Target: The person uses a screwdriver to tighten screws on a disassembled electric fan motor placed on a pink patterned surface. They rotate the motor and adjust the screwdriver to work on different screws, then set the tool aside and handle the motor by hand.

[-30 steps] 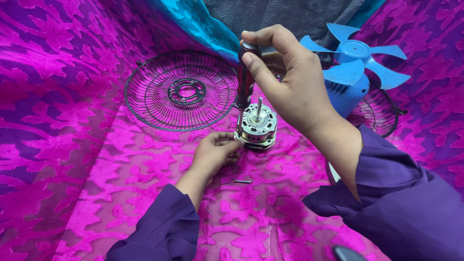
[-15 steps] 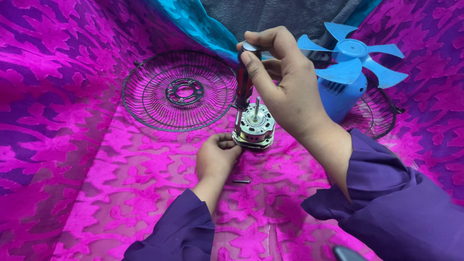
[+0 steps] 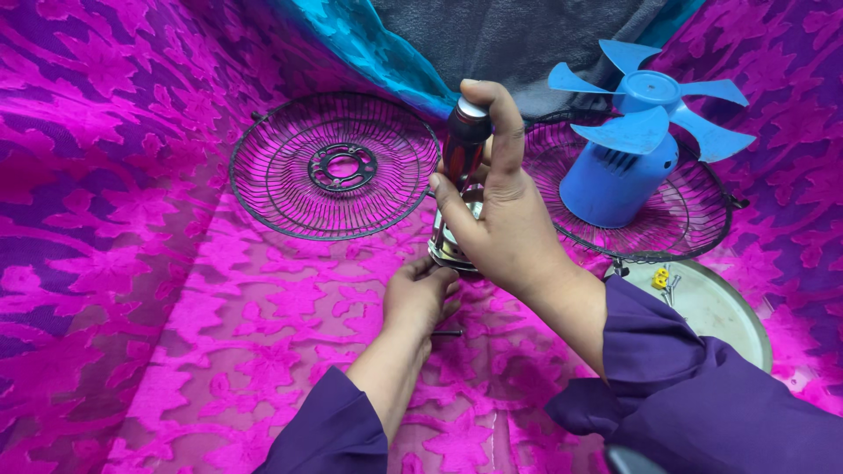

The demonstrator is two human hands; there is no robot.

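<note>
I am gripping the screwdriver (image 3: 464, 145) upright in my right hand (image 3: 500, 219), fingers closed around it; my left hand (image 3: 420, 294) is clasping the motor (image 3: 448, 250) base.

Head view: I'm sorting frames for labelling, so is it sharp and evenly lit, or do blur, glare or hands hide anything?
Head view: light is soft and even, with no harsh shadows. The wire fan guard and blue fan blade are crisp. The right hand around the screwdriver covers most of the motor, and the left hand hides its lower edge. Slight sheen on the pink cloth.
</note>
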